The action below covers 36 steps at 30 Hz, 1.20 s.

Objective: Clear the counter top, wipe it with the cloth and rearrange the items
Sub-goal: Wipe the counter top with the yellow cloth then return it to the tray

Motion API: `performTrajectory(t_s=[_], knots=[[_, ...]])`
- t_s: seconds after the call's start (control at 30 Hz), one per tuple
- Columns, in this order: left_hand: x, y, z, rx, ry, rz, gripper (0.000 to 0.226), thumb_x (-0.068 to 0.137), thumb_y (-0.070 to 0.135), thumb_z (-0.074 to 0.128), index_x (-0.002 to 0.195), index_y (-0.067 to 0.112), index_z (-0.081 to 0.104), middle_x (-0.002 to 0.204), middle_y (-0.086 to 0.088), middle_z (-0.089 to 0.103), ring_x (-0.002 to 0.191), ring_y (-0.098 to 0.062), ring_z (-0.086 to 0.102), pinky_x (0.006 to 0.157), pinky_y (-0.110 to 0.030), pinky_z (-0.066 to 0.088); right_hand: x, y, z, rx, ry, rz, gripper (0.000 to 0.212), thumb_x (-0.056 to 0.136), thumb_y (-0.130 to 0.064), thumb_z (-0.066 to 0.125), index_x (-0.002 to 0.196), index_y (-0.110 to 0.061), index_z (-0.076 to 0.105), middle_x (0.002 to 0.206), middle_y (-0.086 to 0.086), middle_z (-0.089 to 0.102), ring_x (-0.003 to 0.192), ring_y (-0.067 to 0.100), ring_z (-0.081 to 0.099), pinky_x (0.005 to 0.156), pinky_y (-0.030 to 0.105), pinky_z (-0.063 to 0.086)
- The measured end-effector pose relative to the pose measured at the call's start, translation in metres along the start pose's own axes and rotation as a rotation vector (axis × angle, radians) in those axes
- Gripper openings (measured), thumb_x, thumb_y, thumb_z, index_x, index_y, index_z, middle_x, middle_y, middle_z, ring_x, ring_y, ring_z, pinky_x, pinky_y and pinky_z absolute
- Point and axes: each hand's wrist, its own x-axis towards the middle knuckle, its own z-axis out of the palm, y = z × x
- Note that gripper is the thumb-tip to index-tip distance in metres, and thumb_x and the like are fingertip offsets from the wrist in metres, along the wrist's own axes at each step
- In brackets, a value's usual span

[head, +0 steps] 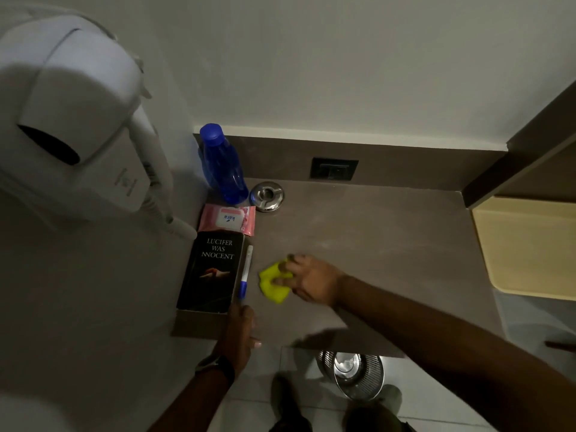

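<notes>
Half the yellow cloth (pixel 271 286) hides in clenched right hand (pixel 311 280) grip; left hand (pixel 238 335) grip at pen (pixel 246 269) unreadable

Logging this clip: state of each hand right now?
Left hand: at the pen, grip cannot be told.
Right hand: holding the yellow cloth.

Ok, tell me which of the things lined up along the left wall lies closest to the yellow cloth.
The white pen with the blue cap, right beside the black book, is closest to the cloth; bottle, ashtray and wipes sit farther back.
</notes>
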Motion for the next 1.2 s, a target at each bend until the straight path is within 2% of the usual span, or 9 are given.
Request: performTrajectory(t_s=[0.2,0.3,0.43,0.53,0.7,0.8,0.97,1.03,1.2], knots=[[-0.005,0.008,0.002,-0.338,-0.055,-0.206,0.039,0.103,0.034,0.049,0.141,0.032,0.042,0.131,-0.014,0.057,0.117,-0.043,0.060,0.068,-0.040,0.059,0.033,0.043,-0.038,0.075,-0.004,0.398,0.058,0.106,-0.035,0.042,0.162,-0.034,0.028,0.158,0.011,0.037,0.138,0.033,0.042,0.113,0.043,0.041],[-0.004,0.010,-0.002,-0.378,-0.063,-0.293,0.038,0.102,0.047,0.049,0.139,0.044,0.040,0.122,0.001,0.064,0.106,-0.027,0.068,0.076,-0.045,0.064,0.026,0.069,-0.047,0.155,-0.021,0.566,0.059,0.106,-0.036,0.043,0.162,-0.032,0.028,0.162,0.011,0.033,0.141,0.035,0.039,0.115,0.045,0.039],[0.005,0.001,0.006,-0.411,-0.008,-0.338,0.029,0.104,0.037,0.047,0.133,0.031,0.049,0.121,-0.019,0.064,0.102,-0.040,0.068,0.072,-0.050,0.063,-0.014,0.124,-0.049,0.276,-0.050,0.861,0.058,0.107,-0.034,0.043,0.163,-0.029,0.027,0.167,0.013,0.024,0.149,0.041,0.031,0.123,0.048,0.031],[0.008,-0.002,0.009,-0.482,0.024,-0.374,0.026,0.106,0.031,0.045,0.131,0.034,0.050,0.101,-0.015,0.066,0.087,-0.032,0.067,0.067,-0.049,0.061,-0.069,0.163,-0.032,0.368,-0.049,1.075,0.058,0.109,-0.032,0.043,0.164,-0.029,0.025,0.170,0.014,0.018,0.155,0.042,0.022,0.127,0.052,0.024],[0.013,-0.008,0.007,-0.535,0.001,-0.400,0.028,0.105,0.031,0.047,0.133,0.035,0.049,0.117,-0.009,0.067,0.104,-0.038,0.069,0.074,-0.056,0.063,-0.165,0.182,0.014,0.446,-0.002,1.383,0.059,0.110,-0.023,0.039,0.166,-0.026,0.019,0.171,0.018,0.014,0.156,0.046,0.016,0.129,0.054,0.019],[0.016,-0.014,0.007,-0.522,0.023,-0.365,0.017,0.106,0.028,0.046,0.120,0.029,0.055,0.095,-0.009,0.064,0.083,-0.033,0.067,0.058,-0.045,0.061,-0.192,0.167,0.029,0.460,0.025,1.472,0.056,0.111,-0.026,0.037,0.165,-0.022,0.022,0.168,0.021,0.018,0.153,0.049,0.020,0.127,0.054,0.023],[0.022,-0.023,0.011,-0.460,0.074,-0.339,0.016,0.107,0.024,0.045,0.116,0.012,0.051,0.079,-0.012,0.050,0.062,-0.027,0.052,0.048,-0.034,0.049,-0.197,0.098,0.037,0.460,0.056,1.415,0.057,0.108,-0.021,0.038,0.163,-0.022,0.027,0.161,0.020,0.029,0.144,0.042,0.034,0.122,0.048,0.033],[0.025,-0.022,0.011,-0.455,0.079,-0.348,0.019,0.106,0.026,0.047,0.121,0.014,0.051,0.080,-0.013,0.051,0.063,-0.027,0.052,0.048,-0.034,0.049,-0.190,0.054,0.043,0.448,0.032,1.231,0.060,0.106,-0.024,0.038,0.164,-0.031,0.025,0.163,0.017,0.031,0.145,0.038,0.037,0.122,0.040,0.032],[0.023,-0.004,0.013,-0.410,0.089,-0.355,0.018,0.106,0.021,0.045,0.123,0.016,0.051,0.079,-0.015,0.049,0.061,-0.026,0.050,0.051,-0.033,0.047,-0.157,-0.053,0.069,0.376,0.073,0.605,0.056,0.077,-0.028,0.074,0.130,-0.047,0.069,0.132,0.002,0.072,0.117,0.025,0.074,0.100,0.034,0.060]])
